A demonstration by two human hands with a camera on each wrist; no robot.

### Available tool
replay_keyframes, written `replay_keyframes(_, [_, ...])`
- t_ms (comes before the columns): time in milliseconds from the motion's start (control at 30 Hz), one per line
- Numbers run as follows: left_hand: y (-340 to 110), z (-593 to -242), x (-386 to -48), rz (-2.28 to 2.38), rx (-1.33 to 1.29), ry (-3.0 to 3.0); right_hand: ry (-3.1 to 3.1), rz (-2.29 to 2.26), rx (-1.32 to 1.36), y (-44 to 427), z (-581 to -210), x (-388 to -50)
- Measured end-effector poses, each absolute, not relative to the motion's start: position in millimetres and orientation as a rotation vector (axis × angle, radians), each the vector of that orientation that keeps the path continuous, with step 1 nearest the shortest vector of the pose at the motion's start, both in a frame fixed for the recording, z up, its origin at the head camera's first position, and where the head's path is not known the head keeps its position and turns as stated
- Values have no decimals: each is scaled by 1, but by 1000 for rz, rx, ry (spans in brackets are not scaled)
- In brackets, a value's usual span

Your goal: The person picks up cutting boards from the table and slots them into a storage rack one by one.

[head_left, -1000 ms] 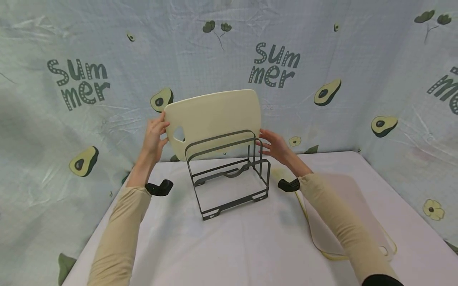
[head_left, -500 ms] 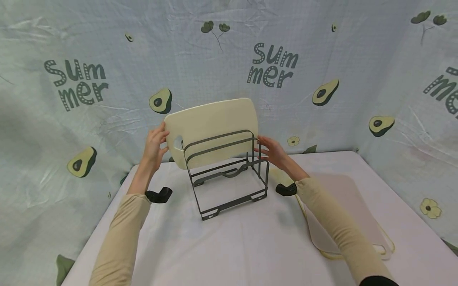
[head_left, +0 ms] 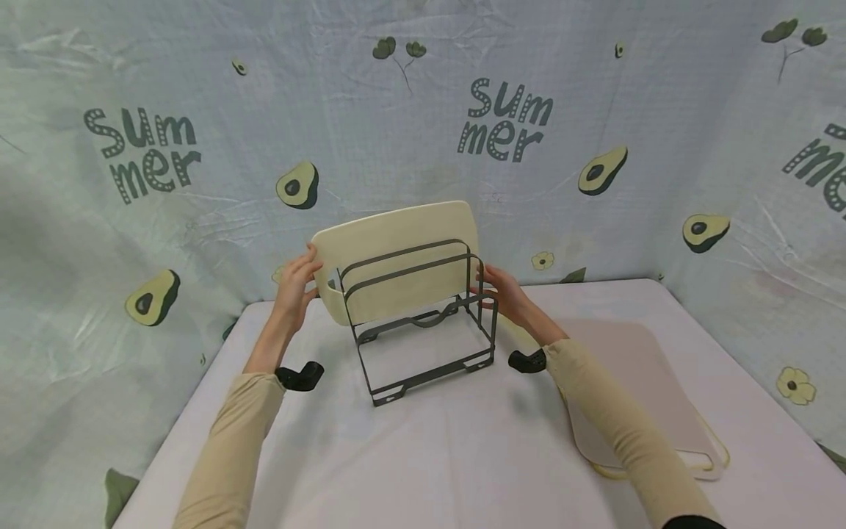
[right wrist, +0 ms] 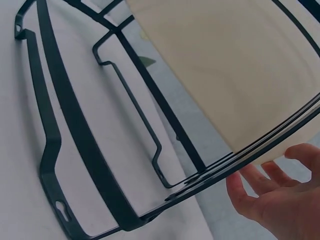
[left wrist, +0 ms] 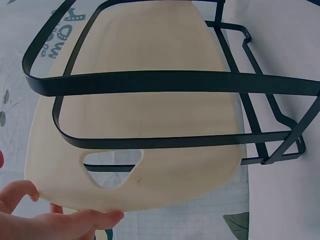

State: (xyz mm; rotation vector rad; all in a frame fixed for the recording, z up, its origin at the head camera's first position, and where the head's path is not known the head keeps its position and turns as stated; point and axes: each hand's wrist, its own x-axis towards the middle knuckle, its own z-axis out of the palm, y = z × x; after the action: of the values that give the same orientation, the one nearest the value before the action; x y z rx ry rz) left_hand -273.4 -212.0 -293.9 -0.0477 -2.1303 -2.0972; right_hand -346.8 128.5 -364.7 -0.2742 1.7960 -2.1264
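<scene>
A cream cutting board (head_left: 403, 228) with a handle hole stands on its long edge, slightly tilted, among the rear loops of a dark metal rack (left wrist: 150, 82). Its lower edge appears to hang above the rack's base. My left hand (head_left: 294, 290) holds the board's handle end, fingers and thumb at the edge beside the hole (left wrist: 112, 167). At the other end, my right hand (head_left: 505, 292) holds the board's short edge just outside the rack's side, with the fingers (right wrist: 300, 152) partly around it. The rack's front loop holds nothing.
A pinkish-beige cutting board (head_left: 621, 382) lies flat on the white table (head_left: 423, 470) at the right, over a yellow-edged one (head_left: 611, 474). My right forearm passes above them. A patterned curtain (head_left: 410, 132) hangs behind the table.
The cream board has come down steadily, sinking lower behind the rack's loops. Both hands have moved down with it, the left also slightly rightward. The rack has stayed in place.
</scene>
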Motion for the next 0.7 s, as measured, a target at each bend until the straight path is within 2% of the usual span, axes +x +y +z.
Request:
replay_keyframes(200, [-211, -300, -273, -2116, -28, -2137, 1802, -2140, -285, 129, -385, -354])
replay_keyframes(300, [-211, -305, -273, -2129, 5, -2133, 1787, -2136, -364, 133, -408, -368])
replay_keyframes(333, [-211, -306, -273, -2134, 19, -2124, 1742, -2145, -428, 137, -424, -382])
replay_keyframes(433, [-211, -310, -273, -2146, 38, -2115, 1718, -2139, -456, 141, -440, -393])
replay_keyframes(533, [-211, -314, -273, -2155, 46, -2118, 1765, -2139, -386, 137, -437, -387])
replay_keyframes(700, [-210, -320, -273, -2143, 72, -2131, 1791, -2119, -249, 128, -404, -351])
